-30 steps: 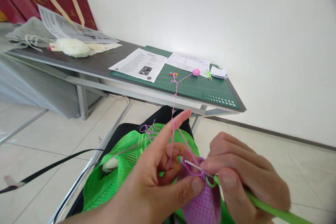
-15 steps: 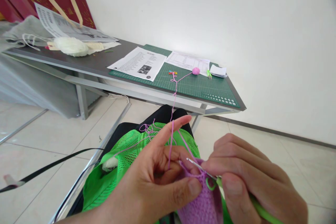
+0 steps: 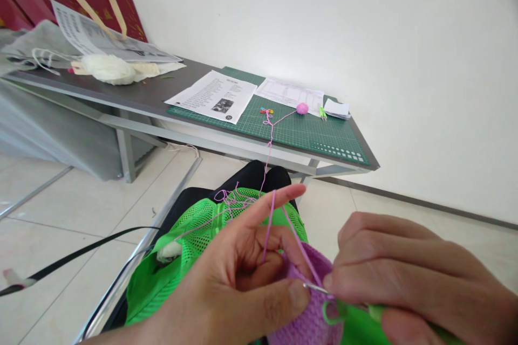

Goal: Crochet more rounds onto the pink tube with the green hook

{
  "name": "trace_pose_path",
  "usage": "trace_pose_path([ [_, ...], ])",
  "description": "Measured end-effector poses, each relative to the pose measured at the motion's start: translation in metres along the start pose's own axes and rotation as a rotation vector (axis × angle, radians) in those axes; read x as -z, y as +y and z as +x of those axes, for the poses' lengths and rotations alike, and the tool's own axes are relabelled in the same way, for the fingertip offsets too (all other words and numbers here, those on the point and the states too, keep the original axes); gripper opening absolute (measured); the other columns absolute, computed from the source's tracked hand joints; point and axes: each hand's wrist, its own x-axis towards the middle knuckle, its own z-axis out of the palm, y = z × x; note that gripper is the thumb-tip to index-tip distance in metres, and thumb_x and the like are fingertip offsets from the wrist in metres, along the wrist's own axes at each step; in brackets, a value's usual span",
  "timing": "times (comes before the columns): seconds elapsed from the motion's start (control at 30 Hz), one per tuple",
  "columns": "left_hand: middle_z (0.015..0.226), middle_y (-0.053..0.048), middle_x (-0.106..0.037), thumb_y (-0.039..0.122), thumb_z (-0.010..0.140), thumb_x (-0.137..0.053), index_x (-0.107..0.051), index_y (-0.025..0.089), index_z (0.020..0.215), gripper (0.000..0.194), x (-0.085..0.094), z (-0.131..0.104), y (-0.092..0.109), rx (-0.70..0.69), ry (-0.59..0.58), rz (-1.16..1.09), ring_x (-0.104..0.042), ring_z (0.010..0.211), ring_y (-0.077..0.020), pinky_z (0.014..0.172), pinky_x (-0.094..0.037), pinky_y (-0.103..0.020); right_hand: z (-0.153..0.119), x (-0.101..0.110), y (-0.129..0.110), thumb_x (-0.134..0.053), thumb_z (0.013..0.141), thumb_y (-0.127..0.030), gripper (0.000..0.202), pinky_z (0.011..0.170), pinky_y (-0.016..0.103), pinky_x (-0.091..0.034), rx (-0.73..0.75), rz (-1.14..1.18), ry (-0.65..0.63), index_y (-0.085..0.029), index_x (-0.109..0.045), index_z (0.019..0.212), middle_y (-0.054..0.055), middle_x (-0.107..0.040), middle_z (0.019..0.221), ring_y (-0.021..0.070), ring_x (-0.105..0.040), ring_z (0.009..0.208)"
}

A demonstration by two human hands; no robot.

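While left hand [image 3: 243, 272] pinches pink crochetwork [image 3: 305, 321], partly beneath it, right hand [image 3: 408, 272] gripping hook [image 3: 317, 288]

Bright, soft light whitens the wall [image 3: 364, 38] behind the worktop [image 3: 151, 91]; shade lies beneath it. Nearer than the worktop, the right hand's grip [image 3: 416, 267] blurs slightly.

Nothing readable; print on white sheet [image 3: 208, 91], gridded sheet [image 3: 289, 91], curled sheet [image 3: 97, 40] too small to make out

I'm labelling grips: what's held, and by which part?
Left hand: lilac crochet piece, near its upper edge, yarn over forefinger. Right hand: crochet hook, by its green handle.
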Motion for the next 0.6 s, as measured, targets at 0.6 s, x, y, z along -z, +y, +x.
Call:
trace_pose_path([
  [0.6, 0.076, 0.005, -0.064, 0.024, 0.092, -0.077, -0.056, 0.057, 0.149, 0.069, -0.003, -0.001, -0.017, -0.346, 0.196, 0.400, -0.035, 0.055, -0.0116, 0.050, -0.029, -0.024, 0.006, -0.014, -0.010, -0.059, 0.101, -0.013, 0.038, 0.053, 0.037, -0.051, 0.152, -0.544, 0.100, -0.021, -0.061, 0.065, -0.001, -0.066, 0.061, 0.0139, -0.056, 0.055],
])
